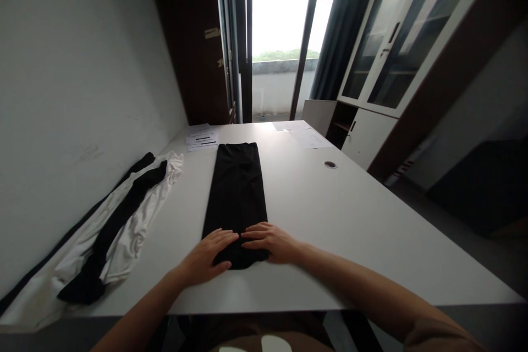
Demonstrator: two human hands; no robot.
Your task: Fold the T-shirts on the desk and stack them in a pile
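Observation:
A long black garment (pixel 236 192), folded into a narrow strip, lies lengthwise on the white table (pixel 355 220). My left hand (pixel 209 256) rests flat on its near end, fingers stretched out and pointing right. My right hand (pixel 270 240) lies flat beside it on the same end, fingers pointing left, so the fingertips of both hands almost meet over the cloth. Neither hand grips anything.
White and black garments (pixel 119 225) lie in a loose row along the table's left side by the wall. Papers (pixel 202 137) sit at the far left, more sheets (pixel 303 135) at the far right. A round cable hole (pixel 330 164) is in the tabletop. A cabinet (pixel 388 60) stands at the right.

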